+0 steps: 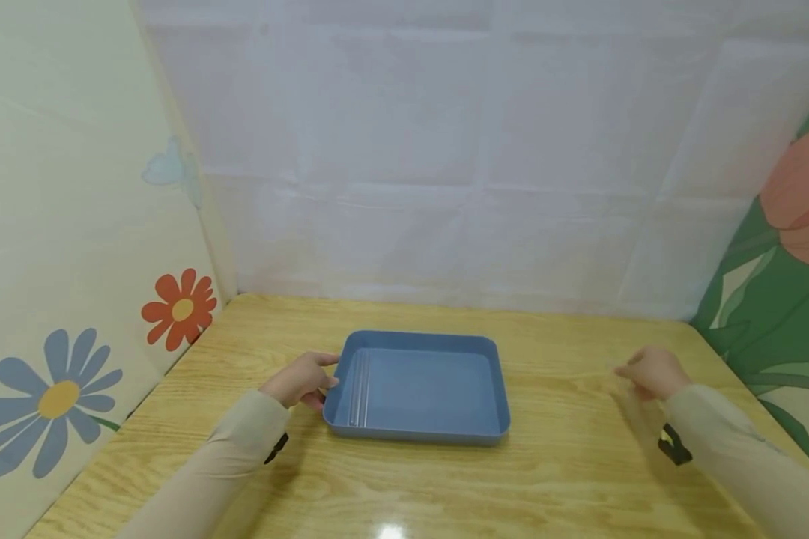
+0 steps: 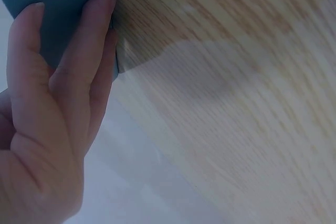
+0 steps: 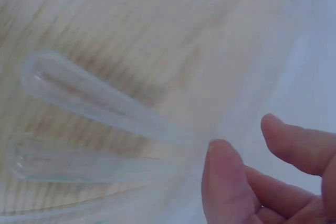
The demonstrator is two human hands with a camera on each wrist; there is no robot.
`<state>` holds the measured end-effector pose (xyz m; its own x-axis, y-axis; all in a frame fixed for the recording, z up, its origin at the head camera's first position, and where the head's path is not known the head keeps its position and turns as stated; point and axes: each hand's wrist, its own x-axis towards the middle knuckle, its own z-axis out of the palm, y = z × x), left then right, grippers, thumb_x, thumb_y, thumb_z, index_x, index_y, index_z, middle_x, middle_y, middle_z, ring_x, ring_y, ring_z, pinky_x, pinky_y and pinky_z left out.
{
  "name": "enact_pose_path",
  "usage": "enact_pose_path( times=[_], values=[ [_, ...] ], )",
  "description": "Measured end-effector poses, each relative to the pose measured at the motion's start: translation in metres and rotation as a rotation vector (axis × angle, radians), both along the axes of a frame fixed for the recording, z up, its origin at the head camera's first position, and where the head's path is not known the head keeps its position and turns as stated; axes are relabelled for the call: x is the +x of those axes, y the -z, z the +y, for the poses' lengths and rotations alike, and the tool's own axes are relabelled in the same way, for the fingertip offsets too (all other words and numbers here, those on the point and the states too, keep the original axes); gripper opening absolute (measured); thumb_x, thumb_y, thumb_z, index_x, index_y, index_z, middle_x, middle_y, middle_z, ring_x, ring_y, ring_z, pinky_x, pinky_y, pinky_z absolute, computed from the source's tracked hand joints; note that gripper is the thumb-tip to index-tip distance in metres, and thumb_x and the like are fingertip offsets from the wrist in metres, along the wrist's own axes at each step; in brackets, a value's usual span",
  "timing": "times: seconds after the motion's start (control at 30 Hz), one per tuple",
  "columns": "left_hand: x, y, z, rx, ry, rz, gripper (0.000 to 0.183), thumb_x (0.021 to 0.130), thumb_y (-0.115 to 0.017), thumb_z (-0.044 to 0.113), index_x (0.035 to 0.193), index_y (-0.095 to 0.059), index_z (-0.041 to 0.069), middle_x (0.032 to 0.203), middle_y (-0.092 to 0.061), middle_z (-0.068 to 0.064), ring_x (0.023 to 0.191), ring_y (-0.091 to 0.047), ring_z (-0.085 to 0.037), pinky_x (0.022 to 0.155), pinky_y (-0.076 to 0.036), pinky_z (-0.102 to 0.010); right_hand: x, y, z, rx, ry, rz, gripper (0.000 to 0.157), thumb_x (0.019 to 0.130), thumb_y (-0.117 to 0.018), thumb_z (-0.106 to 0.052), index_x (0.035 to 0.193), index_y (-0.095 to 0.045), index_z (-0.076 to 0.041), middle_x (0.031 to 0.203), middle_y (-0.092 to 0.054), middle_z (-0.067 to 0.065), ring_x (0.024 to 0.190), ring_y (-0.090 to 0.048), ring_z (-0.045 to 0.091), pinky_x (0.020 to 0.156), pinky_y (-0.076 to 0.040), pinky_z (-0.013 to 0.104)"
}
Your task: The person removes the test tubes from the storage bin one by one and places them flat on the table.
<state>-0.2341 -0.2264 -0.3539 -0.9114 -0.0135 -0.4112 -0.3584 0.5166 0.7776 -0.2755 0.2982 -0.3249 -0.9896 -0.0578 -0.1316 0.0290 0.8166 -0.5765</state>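
A shallow blue tray (image 1: 438, 438) lies on the wooden table. Inside it, along the left side, several clear tubes (image 1: 359, 389) are lined up side by side. My left hand (image 1: 303, 380) touches the tray's left wall; in the left wrist view its fairly straight fingers (image 2: 86, 45) lie against the blue side. Off to the right of the tray, my right hand (image 1: 654, 372) is low over the table. Clear round-ended tubes (image 3: 94, 95), blurred, fan out close to its thumb in the right wrist view. A gap shows between its thumb and a bent finger.
The wood-grain table (image 1: 553, 479) runs back to a pale, creased cloth backdrop (image 1: 445, 187). A flower-printed panel (image 1: 61, 400) borders the left side, and another with large leaves (image 1: 782, 314) borders the right.
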Motion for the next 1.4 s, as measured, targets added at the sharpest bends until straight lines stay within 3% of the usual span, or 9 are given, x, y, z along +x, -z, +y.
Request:
enact_pose_path(
  times=[0.23,0.4,0.8,1.03,1.2,1.4],
  values=[
    [0.006,0.003,0.0,-0.007,0.02,0.009,0.055,0.095,-0.054,-0.006,0.146,-0.035,-0.006,0.117,-0.06,-0.029,0.062,-0.064,-0.023,0.047,-0.054,-0.027,0.008,-0.011,-0.003,-0.144,-0.002,-0.066,0.056,0.095,-0.058,-0.012,0.125,-0.037,0.03,0.087,-0.061,0.026,0.066,-0.062,0.017,0.059,-0.058,0.034],
    [0.007,0.005,0.0,-0.008,0.014,0.019,0.054,0.095,-0.054,-0.006,0.146,-0.035,-0.007,0.116,-0.06,-0.031,0.058,-0.063,-0.022,0.046,-0.053,-0.026,0.011,-0.015,-0.004,-0.18,-0.013,-0.102,0.059,0.098,-0.055,-0.017,0.13,-0.033,0.028,0.102,-0.058,0.036,0.076,-0.064,0.023,0.065,-0.058,0.038],
    [0.004,0.003,0.003,-0.004,0.009,0.028,0.054,0.095,-0.054,-0.006,0.146,-0.037,-0.006,0.109,-0.064,-0.025,0.061,-0.063,-0.023,0.046,-0.053,-0.027,0.015,-0.035,-0.018,-0.191,-0.052,-0.072,0.057,0.101,-0.051,-0.02,0.131,-0.035,0.026,0.109,-0.058,0.037,0.086,-0.066,0.031,0.07,-0.058,0.04],
    [0.006,0.003,-0.004,-0.008,-0.002,0.028,0.055,0.095,-0.054,-0.007,0.146,-0.035,-0.007,0.11,-0.062,-0.028,0.066,-0.065,-0.025,0.046,-0.053,-0.026,0.015,-0.035,-0.034,-0.241,-0.07,-0.049,0.058,0.1,-0.053,-0.021,0.132,-0.037,0.024,0.107,-0.06,0.034,0.085,-0.066,0.03,0.069,-0.059,0.038],
    [0.006,0.002,-0.005,0.007,-0.002,0.031,0.055,0.095,-0.054,-0.007,0.146,-0.035,-0.007,0.104,-0.065,-0.023,0.065,-0.065,-0.025,0.046,-0.053,-0.025,0.016,-0.036,-0.041,-0.255,-0.068,-0.05,0.056,0.1,-0.053,-0.021,0.131,-0.039,0.023,0.104,-0.061,0.029,0.082,-0.065,0.025,0.068,-0.059,0.039],
    [0.005,0.002,-0.001,0.02,0.013,0.047,0.054,0.094,-0.054,-0.007,0.145,-0.036,-0.008,0.101,-0.066,-0.019,0.062,-0.064,-0.023,0.045,-0.052,-0.026,0.017,-0.04,-0.044,-0.262,-0.077,-0.052,0.056,0.1,-0.053,-0.021,0.132,-0.039,0.023,0.109,-0.059,0.034,0.084,-0.066,0.026,0.071,-0.059,0.041]
  ],
)
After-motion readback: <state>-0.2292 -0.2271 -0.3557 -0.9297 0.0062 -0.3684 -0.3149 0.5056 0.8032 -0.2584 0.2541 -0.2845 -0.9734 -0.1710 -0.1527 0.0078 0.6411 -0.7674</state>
